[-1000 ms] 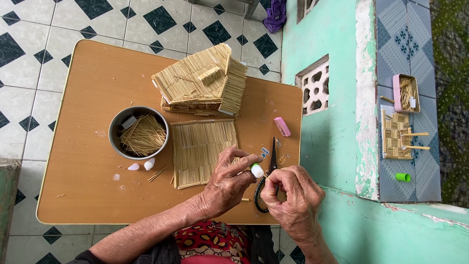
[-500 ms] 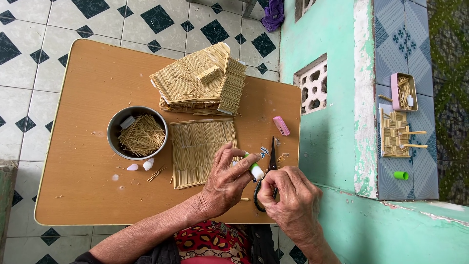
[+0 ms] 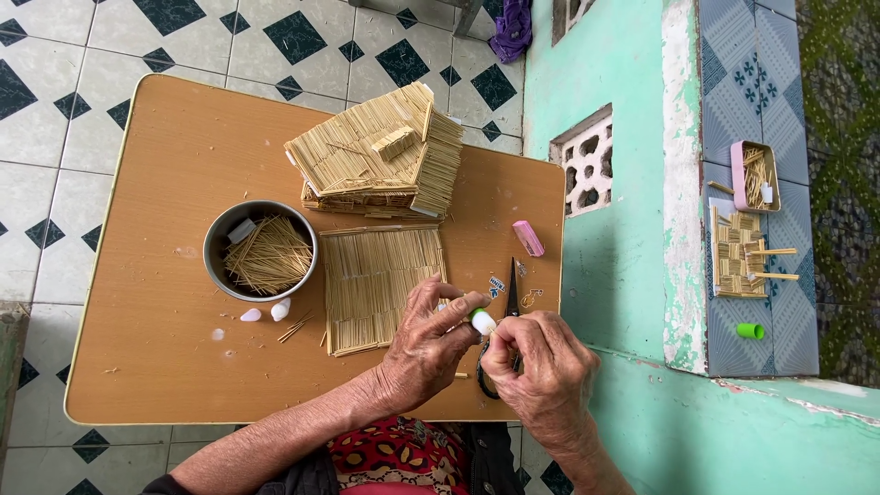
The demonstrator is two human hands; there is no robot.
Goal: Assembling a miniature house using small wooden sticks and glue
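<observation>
Wooden table point(image 3: 165, 367) fills the left and centre of the frame, on a black-and-white tiled floor point(image 3: 55, 55). Teal wall point(image 3: 623, 229) runs down the right of it, with a tiled ledge further right.

Stick-built model house point(image 3: 376, 156) sits upper centre on the table. Just below it, touching or nearly so, lies a flat panel of glued sticks point(image 3: 380, 284). Round metal bowl point(image 3: 261, 250) full of loose sticks is left of the panel, close beside it. A few small white bits lie just under the bowl.

Your left hand point(image 3: 426, 344) and right hand point(image 3: 541, 367) meet at lower centre, over the table's near edge. Both pinch a small white tube with a green end point(image 3: 481, 319): left fingertips at its upper end, right fingertips at its lower. Left palm overlaps the panel's lower right corner. Both hands closed on the tube, not clenched.

Black scissors point(image 3: 510, 293) lie on the table under your right hand, blades pointing up-frame, handles mostly hidden. Pink eraser-like block point(image 3: 528, 237) sits upper right of the scissors, apart.

On the ledge, right of frame: a small stick panel point(image 3: 738, 252), a pink-lidded box of sticks point(image 3: 756, 174) above it, a green cap point(image 3: 750, 331) below.
</observation>
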